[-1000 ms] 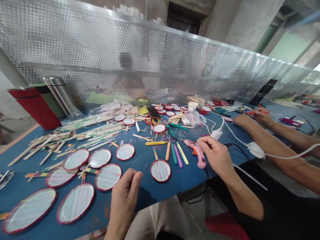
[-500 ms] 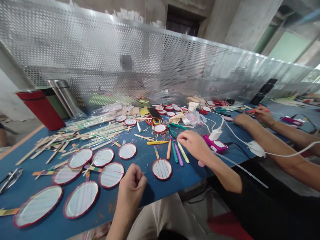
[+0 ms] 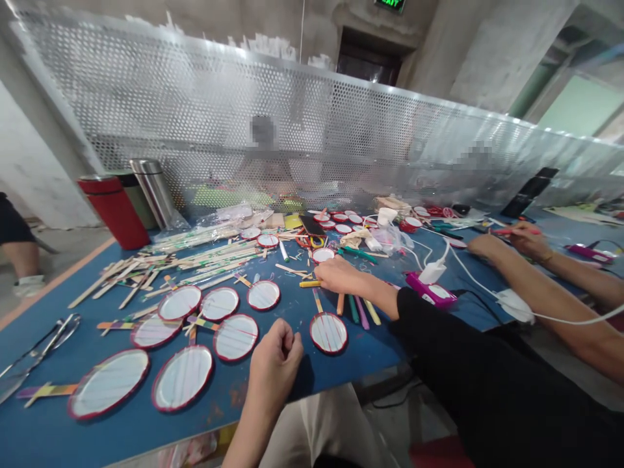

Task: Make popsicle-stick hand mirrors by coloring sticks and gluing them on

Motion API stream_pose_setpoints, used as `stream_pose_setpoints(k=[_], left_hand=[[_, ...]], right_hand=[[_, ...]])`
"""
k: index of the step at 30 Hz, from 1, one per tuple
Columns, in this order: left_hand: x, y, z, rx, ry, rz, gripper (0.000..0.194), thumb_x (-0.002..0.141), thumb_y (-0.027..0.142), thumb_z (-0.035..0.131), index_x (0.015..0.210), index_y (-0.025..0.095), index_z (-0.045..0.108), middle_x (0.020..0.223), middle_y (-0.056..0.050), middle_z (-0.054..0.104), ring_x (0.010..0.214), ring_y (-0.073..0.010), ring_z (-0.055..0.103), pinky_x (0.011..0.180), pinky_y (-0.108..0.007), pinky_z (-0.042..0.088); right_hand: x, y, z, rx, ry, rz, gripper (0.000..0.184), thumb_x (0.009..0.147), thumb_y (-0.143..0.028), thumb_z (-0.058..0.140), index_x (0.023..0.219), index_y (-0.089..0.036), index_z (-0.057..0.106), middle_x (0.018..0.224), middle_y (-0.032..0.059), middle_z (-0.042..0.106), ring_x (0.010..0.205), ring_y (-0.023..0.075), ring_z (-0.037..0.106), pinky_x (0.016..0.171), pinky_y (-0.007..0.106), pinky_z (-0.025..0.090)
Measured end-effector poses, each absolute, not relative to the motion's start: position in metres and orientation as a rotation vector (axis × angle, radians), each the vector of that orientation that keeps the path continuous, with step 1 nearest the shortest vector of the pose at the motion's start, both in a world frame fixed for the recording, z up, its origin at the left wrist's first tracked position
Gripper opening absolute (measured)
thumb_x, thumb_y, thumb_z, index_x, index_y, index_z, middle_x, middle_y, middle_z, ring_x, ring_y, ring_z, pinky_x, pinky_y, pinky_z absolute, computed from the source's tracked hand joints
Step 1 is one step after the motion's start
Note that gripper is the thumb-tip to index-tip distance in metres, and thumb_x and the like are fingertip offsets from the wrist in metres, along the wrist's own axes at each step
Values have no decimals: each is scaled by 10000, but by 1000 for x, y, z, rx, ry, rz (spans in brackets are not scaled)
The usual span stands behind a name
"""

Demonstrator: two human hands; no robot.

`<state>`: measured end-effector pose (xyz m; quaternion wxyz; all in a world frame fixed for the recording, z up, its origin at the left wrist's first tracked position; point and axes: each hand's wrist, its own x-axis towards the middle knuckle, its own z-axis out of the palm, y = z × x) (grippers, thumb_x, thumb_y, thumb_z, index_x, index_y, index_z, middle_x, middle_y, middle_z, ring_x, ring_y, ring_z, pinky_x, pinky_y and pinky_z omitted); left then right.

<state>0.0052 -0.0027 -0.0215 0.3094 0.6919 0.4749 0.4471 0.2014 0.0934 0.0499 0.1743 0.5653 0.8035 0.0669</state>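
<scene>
My left hand (image 3: 277, 354) rests in a loose fist near the table's front edge, with nothing visible in it. My right hand (image 3: 337, 276) reaches across, its fingers closed over the right end of a yellow marker (image 3: 308, 284) lying flat; the fingertips are partly hidden. Below it lies a round white disc (image 3: 329, 333) with a red rim and a coloured stick handle. Teal (image 3: 353, 309), purple (image 3: 361, 313) and pale yellow (image 3: 372, 312) markers lie beside it, with an orange marker (image 3: 340, 304). Several similar red-rimmed discs (image 3: 182, 378) spread left of my left hand.
Wooden sticks (image 3: 214, 257) are heaped at the back left, before a red bottle (image 3: 116, 211) and a steel flask (image 3: 153, 192). Scissors (image 3: 61, 335) lie far left. A magenta box (image 3: 431, 290) with white cables stands right. Another person's arms (image 3: 541, 292) extend in beyond it.
My right hand has moved left and away from me, from above the pale yellow marker to the yellow one. My left hand keeps its fist. The view has shifted left.
</scene>
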Motion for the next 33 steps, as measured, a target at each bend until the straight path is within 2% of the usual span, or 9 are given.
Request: stream_pose_setpoints(k=[3, 6, 8, 13, 19, 25, 30, 33], left_hand=[[5, -3, -21, 1828, 1258, 1176, 268, 803, 354, 444, 605, 262, 286, 541, 89, 314, 491, -118, 343, 509, -235, 294], [6, -2, -20, 1825, 1269, 1174, 270, 805, 365, 436, 603, 263, 287, 540, 90, 312, 486, -118, 343, 505, -237, 286], [6, -1, -20, 1823, 1273, 1173, 273, 804, 371, 433, 602, 262, 284, 540, 89, 316, 485, -118, 347, 505, -237, 287], [6, -1, -21, 1823, 1280, 1169, 273, 802, 373, 439, 600, 261, 294, 540, 87, 324, 486, -120, 361, 510, -239, 293], [5, -2, -23, 1821, 1293, 1166, 272, 806, 379, 442, 605, 260, 302, 542, 86, 334, 490, -122, 366, 513, -241, 296], [6, -1, -24, 1822, 1299, 1159, 272, 809, 385, 444, 608, 261, 308, 545, 83, 347, 491, -123, 367, 517, -246, 306], [7, 0, -23, 1817, 1293, 1158, 280, 810, 391, 449, 606, 259, 311, 545, 83, 346, 496, -122, 367, 514, -240, 305], [7, 0, -22, 1816, 1293, 1161, 286, 813, 396, 448, 605, 259, 308, 549, 83, 343, 499, -121, 363, 514, -238, 305]], right_hand=[[213, 94, 52, 1485, 2338, 222, 211, 942, -322, 591, 1020, -133, 644, 1020, 55, 664, 939, 188, 636, 863, 398, 507], [226, 93, 54, 1389, 2426, 277, 113, 915, -194, 561, 933, -131, 653, 945, 71, 677, 918, 192, 614, 840, 346, 420], [233, 90, 54, 1341, 2479, 327, 114, 873, -128, 542, 904, -127, 652, 925, 93, 681, 896, 195, 598, 795, 323, 358], [249, 88, 49, 1204, 2585, 448, 98, 855, -141, 555, 899, -119, 640, 912, 104, 671, 876, 204, 563, 741, 316, 287], [270, 99, 36, 1067, 2682, 571, 135, 910, -96, 497, 873, -118, 625, 871, 106, 650, 844, 202, 523, 718, 317, 270], [277, 101, 31, 952, 2746, 533, 208, 968, -123, 461, 854, -155, 631, 859, 74, 643, 822, 186, 513, 692, 307, 277], [268, 95, 34, 1065, 2758, 443, 158, 937, -106, 491, 950, -139, 645, 928, 98, 649, 865, 195, 536, 704, 302, 312], [255, 91, 32, 1126, 2770, 328, 164, 892, -113, 546, 1002, -160, 658, 966, 81, 658, 898, 195, 555, 733, 295, 342]])
